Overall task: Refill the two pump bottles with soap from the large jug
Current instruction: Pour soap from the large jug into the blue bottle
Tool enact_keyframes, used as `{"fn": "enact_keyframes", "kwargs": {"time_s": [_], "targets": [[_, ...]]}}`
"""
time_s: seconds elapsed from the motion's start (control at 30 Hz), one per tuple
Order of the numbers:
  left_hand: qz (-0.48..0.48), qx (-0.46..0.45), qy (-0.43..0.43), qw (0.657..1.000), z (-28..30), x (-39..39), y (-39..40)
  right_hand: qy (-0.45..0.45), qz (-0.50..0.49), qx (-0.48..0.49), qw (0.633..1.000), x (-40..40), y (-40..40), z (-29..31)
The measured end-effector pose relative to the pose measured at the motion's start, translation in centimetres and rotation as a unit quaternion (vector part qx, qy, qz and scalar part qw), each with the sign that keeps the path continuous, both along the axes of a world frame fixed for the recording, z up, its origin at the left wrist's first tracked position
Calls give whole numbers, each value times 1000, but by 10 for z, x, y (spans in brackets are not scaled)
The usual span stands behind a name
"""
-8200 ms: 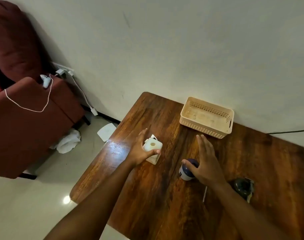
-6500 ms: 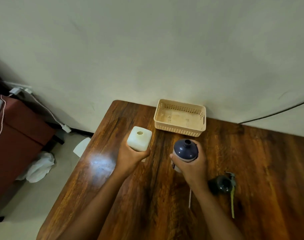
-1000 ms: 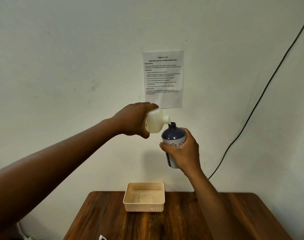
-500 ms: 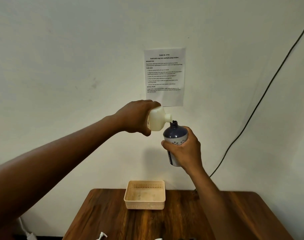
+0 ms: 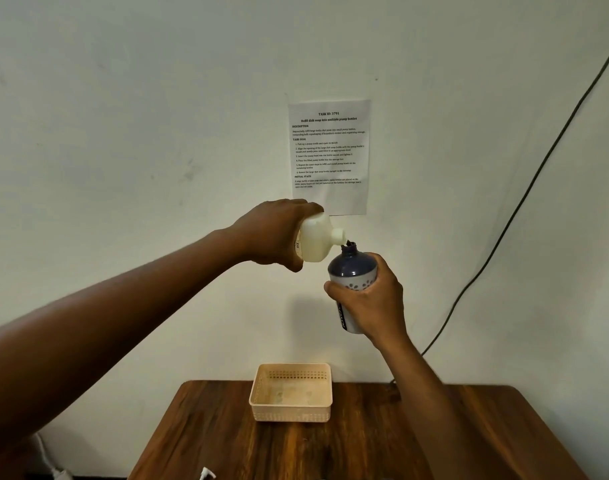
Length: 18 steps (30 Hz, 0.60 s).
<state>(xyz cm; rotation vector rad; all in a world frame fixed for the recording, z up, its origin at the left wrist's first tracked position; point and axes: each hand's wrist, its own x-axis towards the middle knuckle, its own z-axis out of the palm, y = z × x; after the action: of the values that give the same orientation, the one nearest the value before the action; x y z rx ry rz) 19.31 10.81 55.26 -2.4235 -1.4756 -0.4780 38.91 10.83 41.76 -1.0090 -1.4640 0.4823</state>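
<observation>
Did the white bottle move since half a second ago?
Yes. Held by the left hand, the white bottle tipped closer to the blue bottle; its spout now meets that mouth, judged against the wall paper.

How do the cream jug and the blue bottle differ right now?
The jug is cream and tipped on its side, spout toward the bottle; the bottle is dark blue on top, pale below, and nearly upright. The left hand grips the jug, the right hand the bottle. Both are uncapped, held above the table.

Left hand (image 5: 273, 233) tips white jug (image 5: 316, 240) spout onto dark pump bottle (image 5: 352, 271) mouth, right hand (image 5: 372, 299) gripping bottle
</observation>
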Motion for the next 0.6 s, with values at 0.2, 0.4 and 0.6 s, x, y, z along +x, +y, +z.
{"fn": "enact_keyframes", "kwargs": {"time_s": [0.2, 0.4, 0.6], "targets": [[-2, 4, 3, 1000, 2, -1, -2, -2, -1, -1, 1000, -1, -2, 1], [-3, 7, 9, 1000, 3, -1, -4, -1, 0, -5, 1000, -1, -3, 1], [-4, 1, 9, 1000, 5, 1, -6, 2, 0, -9, 1000, 0, -4, 2]]}}
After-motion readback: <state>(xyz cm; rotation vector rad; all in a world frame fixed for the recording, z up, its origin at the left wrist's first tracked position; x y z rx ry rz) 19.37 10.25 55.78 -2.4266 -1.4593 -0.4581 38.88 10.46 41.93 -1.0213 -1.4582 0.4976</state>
